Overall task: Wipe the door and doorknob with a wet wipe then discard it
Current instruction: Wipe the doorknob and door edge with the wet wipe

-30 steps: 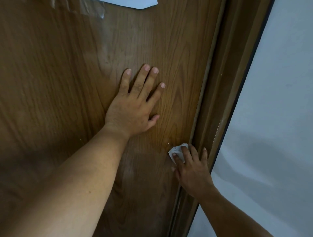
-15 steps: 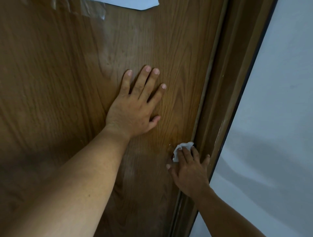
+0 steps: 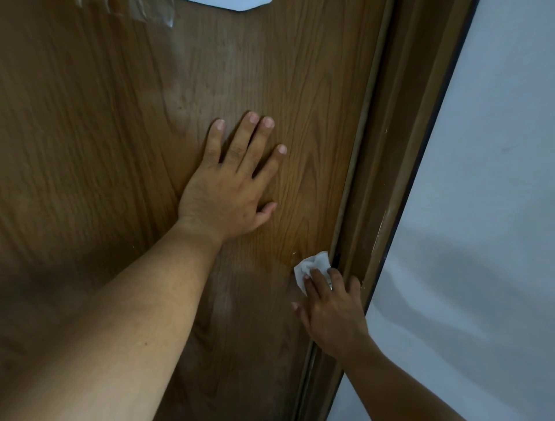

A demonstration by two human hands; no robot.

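Note:
A brown wood-grain door [image 3: 105,150] fills the left and middle of the view. My left hand [image 3: 231,192] lies flat on it, fingers spread, holding nothing. Lower right, my right hand [image 3: 333,312] presses a crumpled white wet wipe [image 3: 312,266] against the door close to its right edge, fingertips on top of the wipe. No doorknob is in view.
The brown door frame [image 3: 387,180] runs diagonally beside the door's right edge. A pale grey wall [image 3: 486,210] lies to its right. A white paper sheet [image 3: 237,3] and a strip of clear tape [image 3: 141,10] stick to the door's top.
My right hand has slid the wipe slightly up along the door's right edge. My left hand stays flat in the same spot.

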